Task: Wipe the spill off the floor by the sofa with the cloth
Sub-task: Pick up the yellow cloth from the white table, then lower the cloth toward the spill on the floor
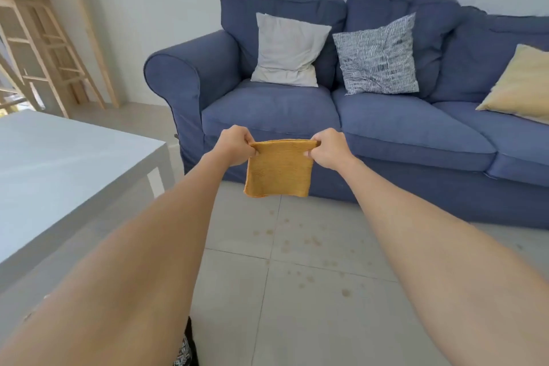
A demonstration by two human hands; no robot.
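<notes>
Cloth is hanging in the air in front of the sofa, above the spill, not yet touching it.
Left hand and right hand are each pinching a top corner with closed fingers; scattered brownish drops are lying on the floor before the sofa, so a narrow pass is risking missed or smeared spots near the sofa's base.

Both forearms are bare to the frame edge, no sleeves in view. The left hand and right hand carry no rings, watch or gloves. At 6 o'clock, a scrap of black-and-white patterned garment shows.
</notes>
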